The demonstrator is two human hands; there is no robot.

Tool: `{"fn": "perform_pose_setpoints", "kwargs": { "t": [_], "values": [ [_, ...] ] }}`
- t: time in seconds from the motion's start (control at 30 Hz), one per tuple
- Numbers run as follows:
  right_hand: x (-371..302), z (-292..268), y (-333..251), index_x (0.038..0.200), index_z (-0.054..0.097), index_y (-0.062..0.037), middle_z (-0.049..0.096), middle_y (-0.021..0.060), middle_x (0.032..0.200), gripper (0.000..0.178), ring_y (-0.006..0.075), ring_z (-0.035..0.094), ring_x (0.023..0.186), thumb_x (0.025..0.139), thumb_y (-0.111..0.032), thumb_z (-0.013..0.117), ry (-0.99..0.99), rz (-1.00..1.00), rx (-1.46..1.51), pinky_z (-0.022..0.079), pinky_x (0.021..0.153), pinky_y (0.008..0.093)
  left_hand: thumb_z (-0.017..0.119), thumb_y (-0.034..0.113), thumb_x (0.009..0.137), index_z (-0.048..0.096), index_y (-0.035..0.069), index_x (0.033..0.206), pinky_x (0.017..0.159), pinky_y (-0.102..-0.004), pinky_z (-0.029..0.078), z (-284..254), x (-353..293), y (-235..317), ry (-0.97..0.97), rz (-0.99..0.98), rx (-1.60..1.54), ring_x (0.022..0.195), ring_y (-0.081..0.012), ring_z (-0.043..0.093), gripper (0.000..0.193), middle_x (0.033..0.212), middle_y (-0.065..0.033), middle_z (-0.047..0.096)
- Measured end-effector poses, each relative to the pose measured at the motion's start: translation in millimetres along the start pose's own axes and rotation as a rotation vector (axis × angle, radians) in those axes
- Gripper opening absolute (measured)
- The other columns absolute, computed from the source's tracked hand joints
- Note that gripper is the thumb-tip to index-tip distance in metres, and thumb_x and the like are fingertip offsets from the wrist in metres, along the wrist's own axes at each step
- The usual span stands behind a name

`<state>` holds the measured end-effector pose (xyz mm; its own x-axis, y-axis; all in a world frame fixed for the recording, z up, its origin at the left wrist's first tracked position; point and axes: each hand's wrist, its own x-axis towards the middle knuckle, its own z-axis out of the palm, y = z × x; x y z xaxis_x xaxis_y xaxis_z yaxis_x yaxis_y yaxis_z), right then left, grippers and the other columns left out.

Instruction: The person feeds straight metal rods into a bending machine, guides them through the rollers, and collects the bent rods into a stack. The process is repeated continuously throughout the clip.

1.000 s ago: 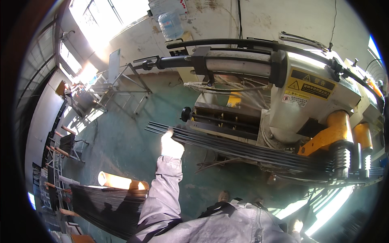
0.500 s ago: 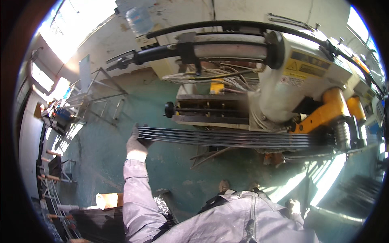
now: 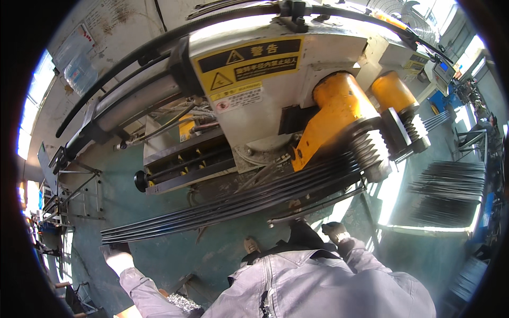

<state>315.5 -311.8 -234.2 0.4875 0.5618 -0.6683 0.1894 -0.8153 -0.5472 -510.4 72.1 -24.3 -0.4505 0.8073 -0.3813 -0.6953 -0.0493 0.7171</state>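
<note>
A bundle of several long, thin dark metal rods (image 3: 228,205) stretches from the lower left up to the bending machine's rollers on the right. At the rods' left end, my gloved left hand (image 3: 117,256) is closed around them from below, its fingers partly hidden. The far end of the bundle passes beneath the yellow roller arm (image 3: 339,119), beside a ribbed metal roller (image 3: 371,153). My gloved right hand (image 3: 335,232) hangs near my body, apart from the rods. Nothing shows in it, but its fingers are too small and dark to read.
The large pale machine body (image 3: 228,124), with a warning label, fills the area ahead. A curved bar (image 3: 318,205) juts out below the rods. At the right stands a bin (image 3: 424,229) heaped with thin rods. Metal frames (image 3: 79,185) stand at the left.
My view has turned to the right, bringing the rollers nearer and the bin into sight. The rods now slant down to the left, with my left hand still at their end.
</note>
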Motion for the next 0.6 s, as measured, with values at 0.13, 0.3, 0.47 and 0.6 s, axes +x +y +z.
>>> {"fn": "perform_pose_setpoints", "kwargs": {
  "t": [0.13,0.3,0.47,0.6],
  "values": [
    [71,-46,40,0.109,0.085,-0.0058,0.083,0.0188,0.107,0.044,0.0383,0.078,0.109,0.102,-0.045,0.065,-0.055,0.040,-0.142,0.058,0.099,0.0458,0.049,0.060,0.112,0.064,0.006,0.154,0.128,-0.0489,0.040,29,-84,-96,0.155,-0.053,-0.008,0.146,-0.0366,0.058,0.070,0.158,-0.0173,0.064],
    [125,-111,80,0.119,0.081,-0.0078,0.083,0.0134,0.110,0.034,0.0323,0.078,0.103,0.106,-0.036,0.066,0.100,-0.206,-0.475,0.057,0.096,0.0450,0.050,0.052,0.112,0.071,0.010,0.144,0.128,-0.0566,0.042,75,-183,-253,0.097,-0.245,-0.033,0.145,-0.0383,0.060,0.056,0.154,-0.0158,0.067],
    [154,-149,68,0.116,0.081,-0.0052,0.082,0.0101,0.104,0.034,0.0256,0.076,0.096,0.103,-0.035,0.071,0.084,0.121,-0.009,0.056,0.093,0.0394,0.058,0.037,0.109,0.075,0.013,0.132,0.116,-0.0542,0.050,67,-242,-355,-0.558,0.024,1.002,0.130,-0.0331,0.069,0.038,0.135,-0.0120,0.076],
    [144,-135,64,0.116,0.081,-0.0033,0.082,0.0123,0.102,0.036,0.0233,0.075,0.095,0.099,-0.034,0.071,0.136,-0.074,0.147,0.055,0.090,0.0386,0.055,0.035,0.109,0.072,0.016,0.139,0.121,-0.0518,0.046,83,-247,-375,-0.460,-0.323,0.671,0.136,-0.0320,0.065,0.040,0.142,-0.0109,0.073]
  ]
}}
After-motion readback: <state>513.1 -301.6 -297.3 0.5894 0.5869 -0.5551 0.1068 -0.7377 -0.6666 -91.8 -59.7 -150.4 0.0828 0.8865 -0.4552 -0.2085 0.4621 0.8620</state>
